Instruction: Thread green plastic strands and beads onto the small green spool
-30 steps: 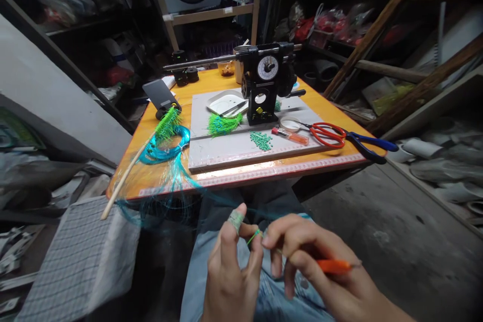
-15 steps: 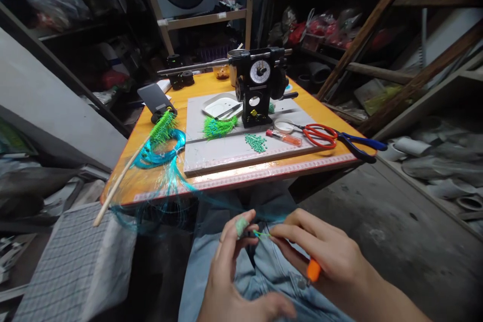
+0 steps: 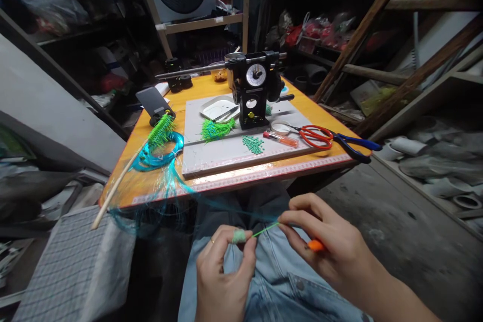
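A short bright green thread (image 3: 265,230) is stretched between my hands above my lap. My left hand (image 3: 226,266) pinches one end between thumb and index finger, which has a pale green wrap (image 3: 238,236) around it. The fingertips of my right hand (image 3: 324,241) pinch the other end. An orange-handled tool (image 3: 315,245) is tucked in the right palm; its working end is hidden. Fine blue line (image 3: 226,205) runs from a blue coil (image 3: 175,148) on the table towards my right fingertips.
On the wooden table (image 3: 151,192), a grey board (image 3: 204,161) carries a black winding device with a dial (image 3: 256,93), green beads (image 3: 252,144), a bundle of green strands (image 3: 217,130), a red-capped tube (image 3: 281,139) and a white tray (image 3: 211,105). Red-handled scissors (image 3: 317,137) and blue-handled pliers (image 3: 352,146) lie right.
My left thumb and index finger have closed on the green thread, where the hand was spread before. The right hand has risen slightly, and the thread now stretches straight between both hands.
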`<action>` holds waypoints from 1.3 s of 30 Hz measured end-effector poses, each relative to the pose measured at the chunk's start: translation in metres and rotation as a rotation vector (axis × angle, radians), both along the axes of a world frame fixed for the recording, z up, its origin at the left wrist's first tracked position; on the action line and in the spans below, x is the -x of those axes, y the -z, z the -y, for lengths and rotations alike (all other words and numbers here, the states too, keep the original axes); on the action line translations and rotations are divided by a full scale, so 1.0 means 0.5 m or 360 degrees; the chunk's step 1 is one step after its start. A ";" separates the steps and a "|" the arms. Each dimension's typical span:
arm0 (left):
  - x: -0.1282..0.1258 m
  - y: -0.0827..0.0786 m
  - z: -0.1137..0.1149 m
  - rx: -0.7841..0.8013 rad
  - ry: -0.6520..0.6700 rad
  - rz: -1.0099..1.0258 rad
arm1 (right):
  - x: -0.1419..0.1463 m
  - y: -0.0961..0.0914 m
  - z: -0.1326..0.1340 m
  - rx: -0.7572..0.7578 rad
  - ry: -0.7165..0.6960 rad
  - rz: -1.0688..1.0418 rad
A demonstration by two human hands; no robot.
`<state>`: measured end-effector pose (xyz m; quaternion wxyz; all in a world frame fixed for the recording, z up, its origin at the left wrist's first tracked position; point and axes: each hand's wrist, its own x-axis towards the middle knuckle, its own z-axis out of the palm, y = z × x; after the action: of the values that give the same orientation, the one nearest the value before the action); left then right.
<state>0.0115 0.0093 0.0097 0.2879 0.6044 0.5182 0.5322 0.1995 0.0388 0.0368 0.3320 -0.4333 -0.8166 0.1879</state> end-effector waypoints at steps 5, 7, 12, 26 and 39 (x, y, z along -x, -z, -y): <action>-0.011 0.012 0.003 -0.0238 0.0047 0.0053 | 0.026 -0.011 0.014 0.0516 -0.0180 -0.0172; -0.007 0.012 -0.002 -0.0360 0.0152 -0.0054 | 0.035 -0.017 0.019 0.0652 -0.0226 -0.0192; 0.005 0.007 -0.010 -0.0566 0.0281 -0.0336 | 0.035 -0.029 0.017 0.0768 -0.0252 -0.0194; -0.005 0.014 0.004 -0.0180 0.0132 -0.0157 | 0.038 -0.018 0.012 0.0678 -0.0251 -0.0372; -0.027 -0.004 0.003 0.0692 0.0011 0.1132 | 0.043 -0.008 0.018 0.0714 -0.0238 -0.0414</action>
<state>0.0250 0.0080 0.0116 0.5717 0.3098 0.4847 0.5850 0.1778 0.0299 0.0410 0.3150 -0.4067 -0.7348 0.4421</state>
